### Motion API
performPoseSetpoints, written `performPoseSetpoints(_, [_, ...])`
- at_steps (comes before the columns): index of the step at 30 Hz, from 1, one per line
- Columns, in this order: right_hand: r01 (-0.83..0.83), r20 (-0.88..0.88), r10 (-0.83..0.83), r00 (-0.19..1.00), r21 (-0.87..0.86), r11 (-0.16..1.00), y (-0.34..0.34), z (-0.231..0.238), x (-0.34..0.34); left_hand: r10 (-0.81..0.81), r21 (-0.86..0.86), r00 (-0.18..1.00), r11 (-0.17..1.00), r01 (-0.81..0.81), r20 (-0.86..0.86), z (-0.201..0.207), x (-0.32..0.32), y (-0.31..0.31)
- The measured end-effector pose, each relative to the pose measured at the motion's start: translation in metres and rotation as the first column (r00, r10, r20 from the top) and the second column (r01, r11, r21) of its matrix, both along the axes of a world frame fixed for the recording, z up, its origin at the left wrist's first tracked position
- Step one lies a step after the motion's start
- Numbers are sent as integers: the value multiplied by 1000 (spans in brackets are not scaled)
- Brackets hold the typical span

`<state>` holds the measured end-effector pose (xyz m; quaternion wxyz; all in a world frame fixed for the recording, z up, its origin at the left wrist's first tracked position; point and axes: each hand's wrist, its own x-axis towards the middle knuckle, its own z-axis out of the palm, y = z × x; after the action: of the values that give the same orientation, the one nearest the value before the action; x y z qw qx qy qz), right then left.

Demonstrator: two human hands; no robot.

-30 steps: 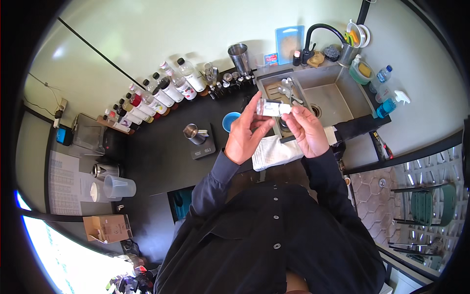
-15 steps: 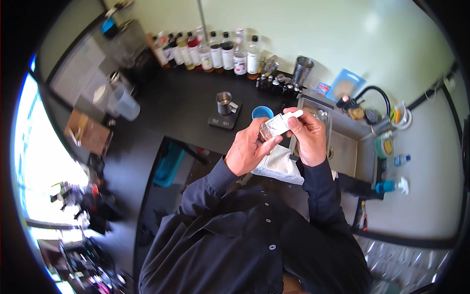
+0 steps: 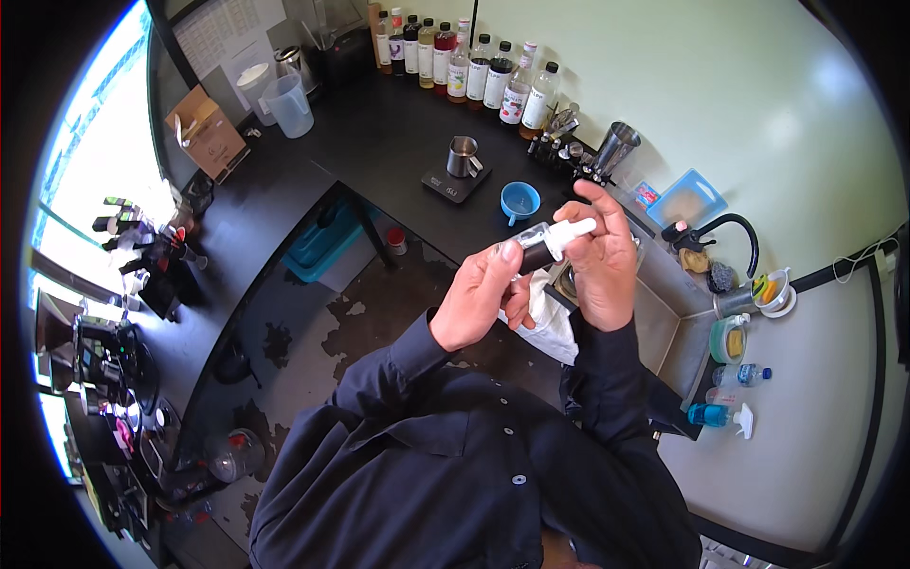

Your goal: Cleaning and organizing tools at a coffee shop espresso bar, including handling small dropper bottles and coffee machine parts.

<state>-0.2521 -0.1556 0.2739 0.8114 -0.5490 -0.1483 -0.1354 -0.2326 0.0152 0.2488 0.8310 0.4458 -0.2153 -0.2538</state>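
Note:
A small dropper bottle (image 3: 536,250) with dark and clear parts and a white dropper top is held tilted in front of my chest. My left hand (image 3: 477,296) is closed around its body, thumb along the upper side. My right hand (image 3: 607,275) has its thumb and a finger at the white top, while other fingers stick up. Beyond the hands on the black counter stands a blue cup (image 3: 519,200). A steel pitcher (image 3: 463,157) rests on a black scale (image 3: 445,188). A white cloth (image 3: 557,330) hangs below my hands, partly hidden by them.
Several syrup bottles (image 3: 495,81) line the wall behind the counter. A steel shaker (image 3: 616,147) and small bar tools stand right of them. At right is a sink (image 3: 668,302) with a black faucet (image 3: 751,232). A spray bottle (image 3: 720,414) lies beyond it.
The whole view has turned, showing more counter and floor at left. The dropper bottle has rolled so its dark side shows. Fingers of my right hand have lifted.

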Motion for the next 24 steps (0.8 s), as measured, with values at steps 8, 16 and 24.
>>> performPoseSetpoints(8, [-117, -33, 122, 992, 113, 987, 0, 7, -28, 44, 64, 999, 997, -46, 32, -11, -26, -8])
performPoseSetpoints(16, [-1, -125, -10, 992, -89, 996, -24, -19, -30, 248, 127, 957, 955, -267, 148, -16, -31, -24])
performPoseSetpoints(24, [-56, -70, 54, 996, -29, 998, -24, -17, 2, 479, 114, 771, 815, -569, 420, -16, -15, -24])
